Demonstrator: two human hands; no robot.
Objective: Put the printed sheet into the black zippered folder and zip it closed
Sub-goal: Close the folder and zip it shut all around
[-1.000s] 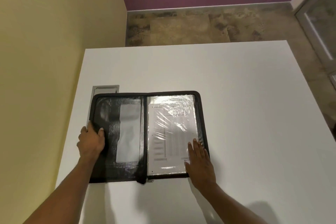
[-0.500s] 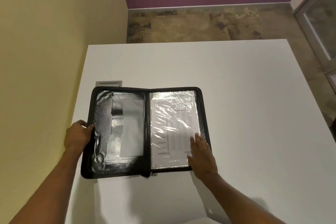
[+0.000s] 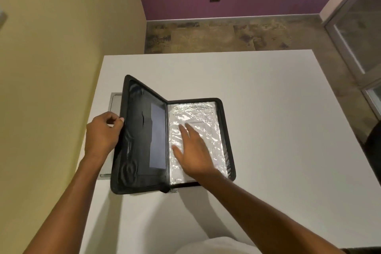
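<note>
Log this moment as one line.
folder: unzipped, open on table, left cover tilted up | left hand: grips cover's outer edge | right hand: flat on sheet in right half

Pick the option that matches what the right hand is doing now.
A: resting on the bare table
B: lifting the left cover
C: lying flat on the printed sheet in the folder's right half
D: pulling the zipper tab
C: the right hand lies with straight fingers on the printed sheet in the right half of the black folder, while the left hand grips the edge of the raised left cover.
</note>
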